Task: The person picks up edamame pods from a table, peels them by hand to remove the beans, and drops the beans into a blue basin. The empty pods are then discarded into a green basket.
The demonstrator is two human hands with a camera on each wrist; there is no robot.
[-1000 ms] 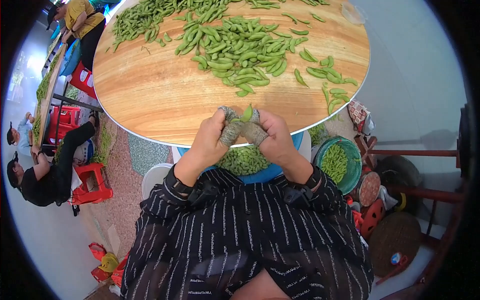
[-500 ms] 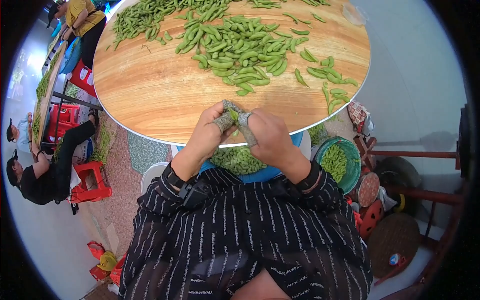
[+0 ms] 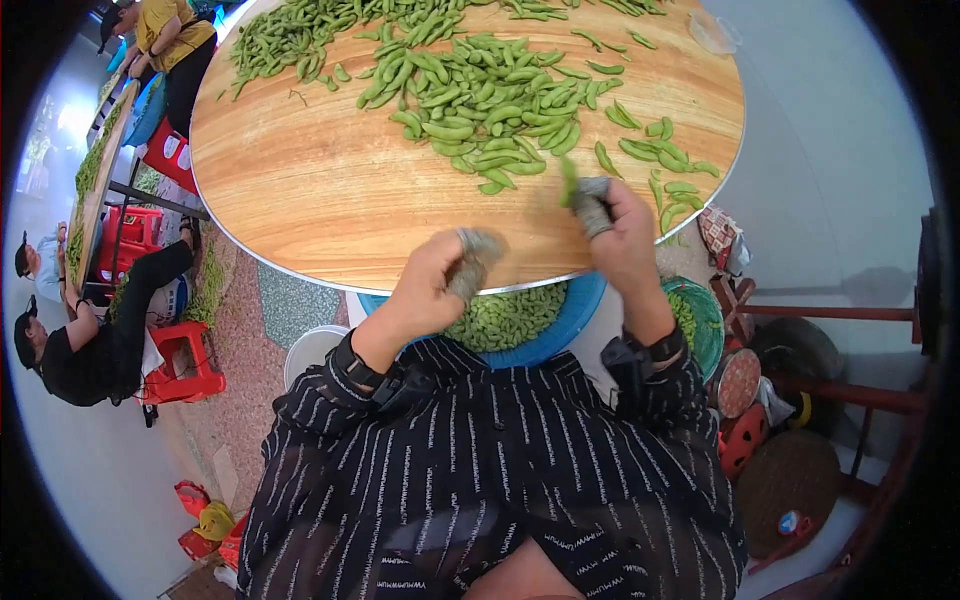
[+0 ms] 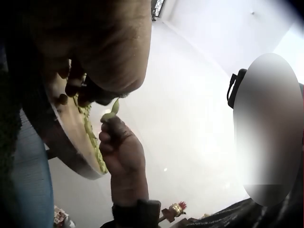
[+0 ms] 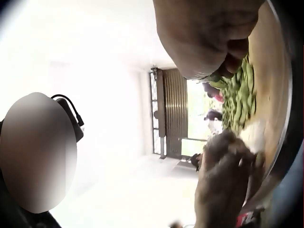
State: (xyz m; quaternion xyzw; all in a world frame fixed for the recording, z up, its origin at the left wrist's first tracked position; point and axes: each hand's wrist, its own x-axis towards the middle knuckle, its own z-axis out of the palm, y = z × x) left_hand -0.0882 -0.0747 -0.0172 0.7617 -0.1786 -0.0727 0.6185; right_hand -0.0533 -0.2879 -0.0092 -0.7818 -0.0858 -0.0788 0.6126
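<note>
Grey wraps cover the thumb and index finger of both hands. My right hand (image 3: 625, 235) pinches a green soybean pod (image 3: 569, 182) above the wooden table (image 3: 320, 215), just in front of a heap of pods (image 3: 490, 110). The same pod (image 4: 111, 114) stands up from those fingertips in the left wrist view. My left hand (image 3: 430, 285) is over the table's near edge, its fingers loosely bent, thumb and index apart and slightly blurred. Nothing shows between them. Below the edge, a blue basin (image 3: 590, 310) holds many shelled green beans (image 3: 505, 318).
More pods (image 3: 290, 45) lie at the table's far side and a few loose ones (image 3: 660, 150) at the right. A green basket (image 3: 708, 350) stands on the right, a white bucket (image 3: 312, 350) on the left. Other people (image 3: 90, 350) and red stools (image 3: 185, 365) are at the far left.
Both hands were together on a pod and have parted. The right hand has moved right and forward and pinches a pod by the heap; the left stays by the table edge.
</note>
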